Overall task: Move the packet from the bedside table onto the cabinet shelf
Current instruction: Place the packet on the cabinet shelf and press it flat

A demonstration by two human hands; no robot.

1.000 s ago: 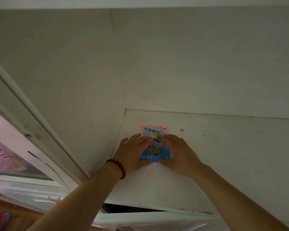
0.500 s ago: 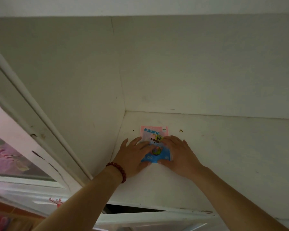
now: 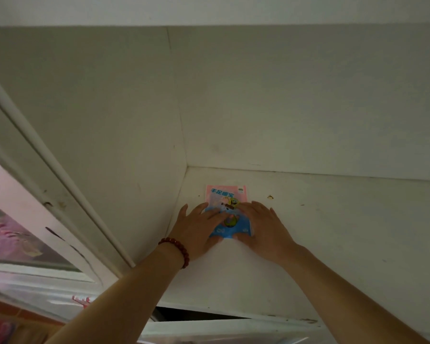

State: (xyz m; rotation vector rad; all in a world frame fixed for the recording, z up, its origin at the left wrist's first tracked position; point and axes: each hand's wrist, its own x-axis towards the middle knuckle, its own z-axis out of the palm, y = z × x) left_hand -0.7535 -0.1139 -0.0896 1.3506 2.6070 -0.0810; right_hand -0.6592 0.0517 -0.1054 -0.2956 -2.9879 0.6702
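Note:
A flat pink and blue packet (image 3: 227, 194) with a yellow cartoon figure lies on the white cabinet shelf (image 3: 333, 232), close to the left rear corner. My left hand (image 3: 196, 230), with a red bead bracelet at the wrist, rests flat on the packet's left side, fingers spread. My right hand (image 3: 263, 227) lies flat on its right side. Both palms press down on the packet's lower half and hide it there; neither hand curls around it.
The cabinet's left side wall (image 3: 109, 145) and back wall (image 3: 308, 108) enclose the shelf. An open white cabinet door (image 3: 47, 194) stands at the left. A small brown speck (image 3: 270, 197) lies on the shelf right of the packet. The shelf's front edge (image 3: 233, 316) runs below my arms.
The view has tilted down slightly. Both hands have flattened and spread over the packet, which stays in the same spot on the shelf.

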